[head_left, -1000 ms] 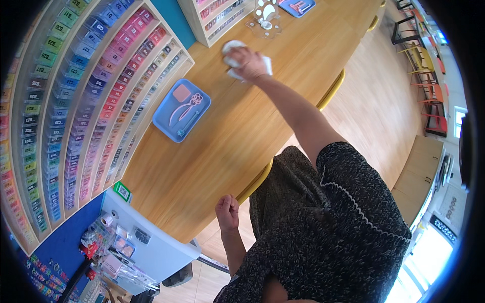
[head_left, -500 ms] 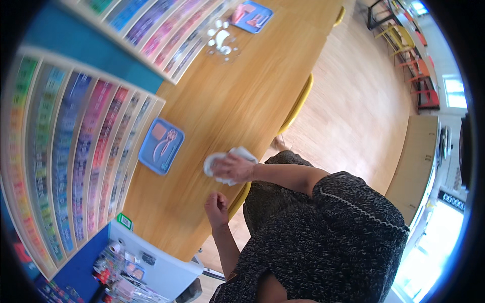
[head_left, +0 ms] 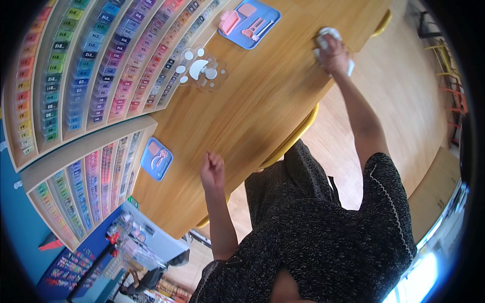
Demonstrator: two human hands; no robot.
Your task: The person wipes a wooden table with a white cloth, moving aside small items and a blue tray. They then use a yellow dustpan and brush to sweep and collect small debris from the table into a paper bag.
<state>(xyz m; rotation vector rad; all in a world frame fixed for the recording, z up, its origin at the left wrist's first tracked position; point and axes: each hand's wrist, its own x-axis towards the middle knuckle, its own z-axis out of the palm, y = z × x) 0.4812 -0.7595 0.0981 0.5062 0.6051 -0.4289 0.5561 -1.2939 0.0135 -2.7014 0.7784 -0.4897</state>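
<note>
On the long wooden table (head_left: 268,91), my right hand (head_left: 336,59) presses a crumpled white cloth (head_left: 327,33) near the far right edge. My left hand (head_left: 213,170) hovers by the near edge, loosely closed, with nothing visible in it. A blue tray (head_left: 240,39) at the back holds a pink square, a pink scoop (head_left: 229,21) and small tools. A clear paw-print piece (head_left: 201,69) lies left of it. A second blue tray (head_left: 156,171) with pink tools is left of my left hand.
Wooden racks (head_left: 64,141) of coloured cases line the left. Yellow seats (head_left: 298,134) line the table's near edge, and more chairs (head_left: 444,65) stand at right. A white counter (head_left: 169,227) with clutter and another person (head_left: 132,285) are at the lower left.
My right hand swept the cloth back toward me, then out to the far right. My left hand has risen along the table edge. The view has moved along the table.
</note>
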